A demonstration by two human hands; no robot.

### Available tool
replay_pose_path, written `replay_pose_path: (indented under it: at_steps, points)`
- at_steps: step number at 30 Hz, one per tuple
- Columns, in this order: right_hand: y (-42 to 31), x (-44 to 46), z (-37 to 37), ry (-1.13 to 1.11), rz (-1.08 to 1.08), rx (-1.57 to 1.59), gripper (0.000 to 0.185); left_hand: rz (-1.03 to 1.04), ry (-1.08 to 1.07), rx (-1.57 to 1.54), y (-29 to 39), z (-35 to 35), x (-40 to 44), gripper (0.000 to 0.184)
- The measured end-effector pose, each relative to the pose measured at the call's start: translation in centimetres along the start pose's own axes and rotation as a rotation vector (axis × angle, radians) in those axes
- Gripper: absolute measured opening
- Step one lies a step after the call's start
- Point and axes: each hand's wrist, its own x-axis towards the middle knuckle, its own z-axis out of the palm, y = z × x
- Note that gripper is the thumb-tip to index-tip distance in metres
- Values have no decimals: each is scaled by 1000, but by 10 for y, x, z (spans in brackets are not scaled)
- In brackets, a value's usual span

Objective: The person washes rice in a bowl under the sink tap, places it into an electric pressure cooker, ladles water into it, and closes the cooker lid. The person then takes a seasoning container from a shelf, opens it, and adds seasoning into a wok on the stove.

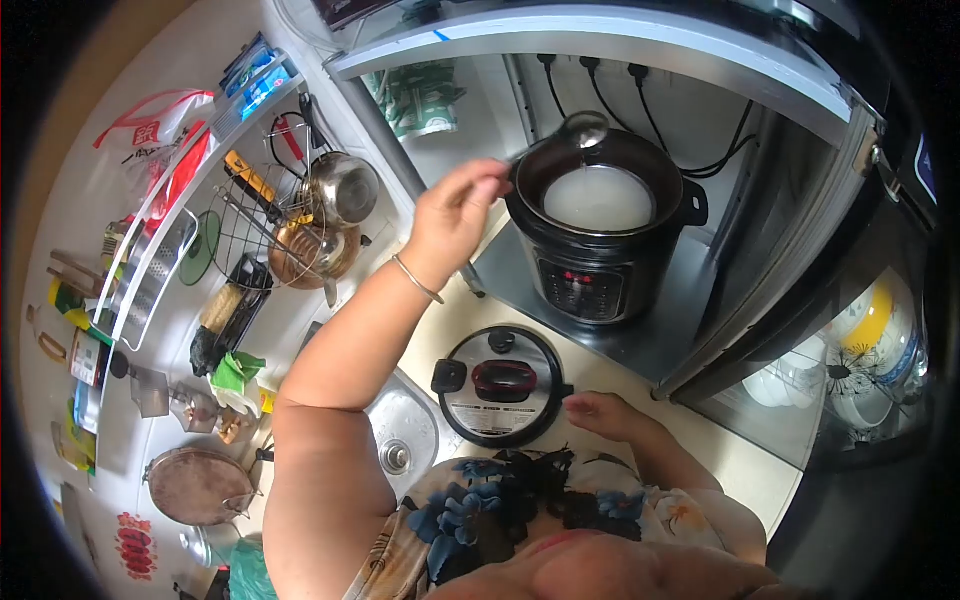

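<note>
My left hand (458,208), with a bangle at the wrist, is closed on the handle of a ladle (583,132). The ladle's rounded bowl hangs over the far rim of a black electric pressure cooker (590,262). The cooker is uncovered and holds a cloudy whitish liquid (600,198); red digits glow on its front panel. Its round lid (503,398), steel with a black rim and dark red handle, lies flat on the counter in front of me. My right hand (603,414) is beside the lid's right edge, loosely open, with nothing visible in it.
The cooker stands on a dark shelf (625,335) under a metal frame, with plugged cords (650,115) behind. A steel sink (400,430) is left of the lid. A wire rack (262,225) with pans and utensils hangs on the left wall. White bowls (790,375) are at right.
</note>
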Motion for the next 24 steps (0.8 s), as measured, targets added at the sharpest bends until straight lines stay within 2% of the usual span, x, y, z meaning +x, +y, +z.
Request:
replay_pose_path:
  at_steps: [1, 2, 4, 6, 10, 12, 14, 15, 18, 20, 22, 24]
  points:
    - [-5, 5, 3, -10, -3, -6, 39, 138, -74, 245, -3, -3, -2, 17]
    - [-9, 9, 6, -19, -6, -13, 39, 139, -68, 246, 1, -4, -3, 17]
    - [-12, 16, 16, -25, -43, -37, 36, 410, -270, 459, 12, -5, -6, 23]
    - [-15, 21, 22, -41, -80, -58, 33, 455, -244, 498, 19, -12, -11, 26]
    - [-21, 18, 35, -33, -49, -135, 35, 557, 78, 495, 56, -46, -25, 22]
    - [-24, 16, 41, -48, -39, -120, 37, 487, 210, 311, 70, -74, -43, 17]
    - [-19, 13, 47, 35, 33, -12, 37, 352, 340, -38, 88, -98, -67, 16]
    - [-14, 13, 49, 0, 30, -23, 37, 293, 386, -26, 99, -113, -77, 18]
    - [-6, 18, 55, 46, 31, -72, 37, -57, 494, -96, 108, -163, -103, 23]
    - [-14, 20, 62, 23, 72, -109, 34, -218, 540, -177, 88, -197, -114, 25]
    - [-22, 26, 70, 21, 48, -154, 35, -437, 593, -103, 63, -231, -125, 23]
    - [-32, 30, 77, 26, 25, -198, 37, -483, 613, -92, 34, -260, -132, 23]
